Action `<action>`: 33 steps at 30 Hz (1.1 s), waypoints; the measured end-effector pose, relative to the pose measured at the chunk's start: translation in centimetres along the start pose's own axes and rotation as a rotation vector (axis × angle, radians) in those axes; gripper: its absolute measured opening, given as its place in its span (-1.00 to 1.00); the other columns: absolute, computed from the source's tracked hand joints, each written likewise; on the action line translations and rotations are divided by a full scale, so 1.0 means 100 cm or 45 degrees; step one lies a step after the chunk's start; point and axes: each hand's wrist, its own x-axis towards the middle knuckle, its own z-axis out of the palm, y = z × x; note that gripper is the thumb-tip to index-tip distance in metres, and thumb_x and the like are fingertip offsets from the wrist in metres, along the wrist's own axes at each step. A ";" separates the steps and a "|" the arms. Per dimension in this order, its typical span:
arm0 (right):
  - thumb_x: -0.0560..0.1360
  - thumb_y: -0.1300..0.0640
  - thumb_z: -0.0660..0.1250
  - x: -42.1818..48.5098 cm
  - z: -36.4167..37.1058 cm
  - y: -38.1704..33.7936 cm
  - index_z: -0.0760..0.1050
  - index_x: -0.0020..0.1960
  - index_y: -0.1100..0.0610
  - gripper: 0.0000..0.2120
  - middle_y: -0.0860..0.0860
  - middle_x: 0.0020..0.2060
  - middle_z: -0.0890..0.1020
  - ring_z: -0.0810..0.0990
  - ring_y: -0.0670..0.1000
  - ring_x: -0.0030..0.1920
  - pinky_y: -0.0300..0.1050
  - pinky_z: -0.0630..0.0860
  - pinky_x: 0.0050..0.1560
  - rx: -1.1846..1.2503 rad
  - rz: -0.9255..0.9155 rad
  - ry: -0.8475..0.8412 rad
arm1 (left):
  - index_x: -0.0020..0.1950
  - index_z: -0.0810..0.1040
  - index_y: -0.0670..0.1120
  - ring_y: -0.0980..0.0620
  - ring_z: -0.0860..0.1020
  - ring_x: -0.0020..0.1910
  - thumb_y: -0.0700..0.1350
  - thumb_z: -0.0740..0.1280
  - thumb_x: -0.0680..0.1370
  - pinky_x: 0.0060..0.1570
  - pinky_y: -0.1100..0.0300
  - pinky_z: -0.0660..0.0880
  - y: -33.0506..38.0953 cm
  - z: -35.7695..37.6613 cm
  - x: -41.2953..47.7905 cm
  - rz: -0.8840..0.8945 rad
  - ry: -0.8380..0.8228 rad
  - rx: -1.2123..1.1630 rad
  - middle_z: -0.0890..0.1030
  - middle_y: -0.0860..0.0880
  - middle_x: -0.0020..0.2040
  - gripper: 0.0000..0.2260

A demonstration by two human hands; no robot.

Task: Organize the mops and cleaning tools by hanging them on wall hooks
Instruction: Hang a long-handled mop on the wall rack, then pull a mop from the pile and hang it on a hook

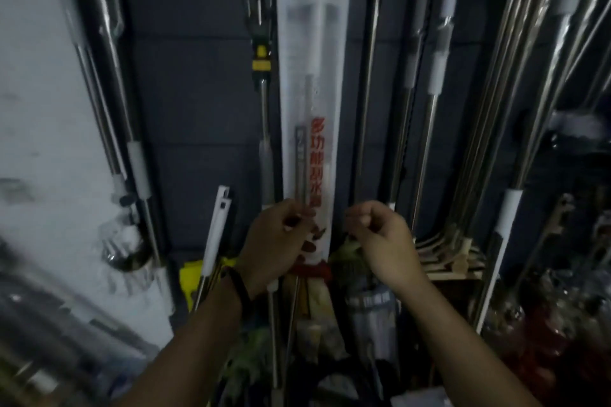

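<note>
Left grip [281,238]: fingers curled around the lower end of the long white packaged tool [309,102], pinching its plastic sleeve near the bottom of the red lettering. Right grip [377,231]: fingers curled in a loose fist just beside the package's right edge; whether it pinches the sleeve or anything else cannot be told, since the fingertips are turned away and the picture is blurred.

Package hangs upright against the dark wall panel [195,102], top end out of view, so its hook is not seen. Likely step in hand: steadying or straightening this package after hanging.

Already up, apparently hung:
- pole with yellow-and-black fitting [262,63], just left of the package
- several metal poles with white sleeves [436,69] to the right
- bundle of thin metal handles [515,92] far right
- metal poles [109,82] at left, along the white wall.

Left to do, by judgement: a white-handled tool [216,235] leans low at left, and a crowded heap of mop heads and bundles [310,307] stands below the hands. A wooden rack [449,254] sits low at right. Task looks well along, not finished.
</note>
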 end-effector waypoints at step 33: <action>0.56 -0.12 0.48 -0.042 0.224 0.252 0.10 0.67 0.13 -0.13 0.12 0.58 0.33 0.45 0.26 0.46 0.23 0.50 0.41 -0.217 1.032 -0.525 | -0.01 0.59 -0.07 -0.11 0.62 -0.33 -0.18 0.36 0.65 -0.28 0.15 0.46 -0.303 -0.011 -0.170 -1.253 0.134 -0.335 0.67 -0.16 -0.08 -0.94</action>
